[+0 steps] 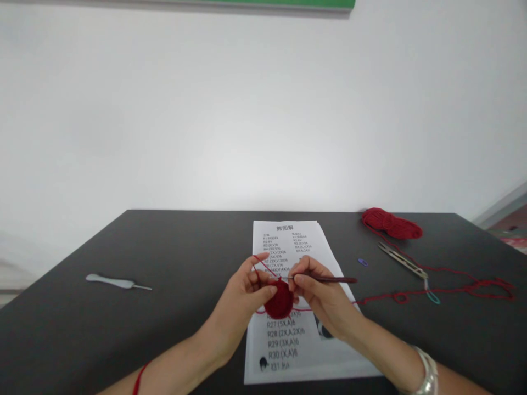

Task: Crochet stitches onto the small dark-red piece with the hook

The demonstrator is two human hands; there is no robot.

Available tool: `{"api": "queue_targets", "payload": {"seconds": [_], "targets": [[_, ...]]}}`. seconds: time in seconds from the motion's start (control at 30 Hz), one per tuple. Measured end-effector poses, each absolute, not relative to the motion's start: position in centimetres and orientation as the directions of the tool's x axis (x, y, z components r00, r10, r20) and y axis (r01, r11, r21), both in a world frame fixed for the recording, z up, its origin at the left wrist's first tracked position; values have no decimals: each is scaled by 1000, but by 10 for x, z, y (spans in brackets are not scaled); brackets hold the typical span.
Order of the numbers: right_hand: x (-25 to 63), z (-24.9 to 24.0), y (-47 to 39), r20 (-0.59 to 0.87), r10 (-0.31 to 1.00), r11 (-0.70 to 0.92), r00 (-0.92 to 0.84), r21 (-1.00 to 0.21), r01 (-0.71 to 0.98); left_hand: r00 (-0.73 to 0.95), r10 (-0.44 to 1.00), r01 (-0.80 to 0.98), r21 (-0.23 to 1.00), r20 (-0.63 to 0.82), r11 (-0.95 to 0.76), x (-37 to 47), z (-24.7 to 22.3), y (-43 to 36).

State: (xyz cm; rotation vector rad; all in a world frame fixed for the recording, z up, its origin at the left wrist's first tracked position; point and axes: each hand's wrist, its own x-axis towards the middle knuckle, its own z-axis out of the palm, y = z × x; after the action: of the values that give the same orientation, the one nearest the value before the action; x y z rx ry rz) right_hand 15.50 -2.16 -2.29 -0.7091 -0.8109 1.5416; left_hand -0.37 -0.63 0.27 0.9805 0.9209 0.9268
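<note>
A small round piece of red crochet (279, 301) is pinched between the thumb and fingers of my left hand (252, 285). Red yarn loops over that hand's raised index finger and runs down to the top edge of the piece. My right hand (315, 288) grips a crochet hook (335, 279) with a dark reddish-brown handle. Its thin metal shaft points left and meets the top edge of the crochet; the hook's tip is hard to make out. Both hands are just above a printed pattern sheet (284, 343), partly covering its text.
A red yarn skein (391, 223) lies at the back right, its loose strand (453, 289) trailing across the table. Near it are thread snips (403, 260) with a blue loop and a purple stitch marker (362, 262). A grey-handled crochet hook (117, 282) rests at left.
</note>
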Motion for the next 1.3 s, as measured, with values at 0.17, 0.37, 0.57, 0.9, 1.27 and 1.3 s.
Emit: {"api": "queue_targets", "payload": {"seconds": [0.17,0.37,0.57,0.9,1.27,1.3], "targets": [[156,-21,-21,2,997,-40,-73,-826,-562,335,932,-249,941,-138,229,0,0,0],[156,-22,-19,25,999,-4,-45,-836,-549,355,929,-249,948,-101,198,0,-7,5],[157,-25,-18,19,999,-9,-48,-851,-525,363,924,-228,951,-117,211,-2,-10,4],[155,-26,-18,-9,995,-67,-101,-807,-587,348,929,-249,944,-122,217,-3,-13,4],[163,-29,-17,101,988,34,-119,-880,-474,351,928,-227,950,-124,213,-4,-12,2],[165,-30,-17,119,986,53,-119,-888,-456,347,930,-223,953,-122,208,-4,-12,2]]}}
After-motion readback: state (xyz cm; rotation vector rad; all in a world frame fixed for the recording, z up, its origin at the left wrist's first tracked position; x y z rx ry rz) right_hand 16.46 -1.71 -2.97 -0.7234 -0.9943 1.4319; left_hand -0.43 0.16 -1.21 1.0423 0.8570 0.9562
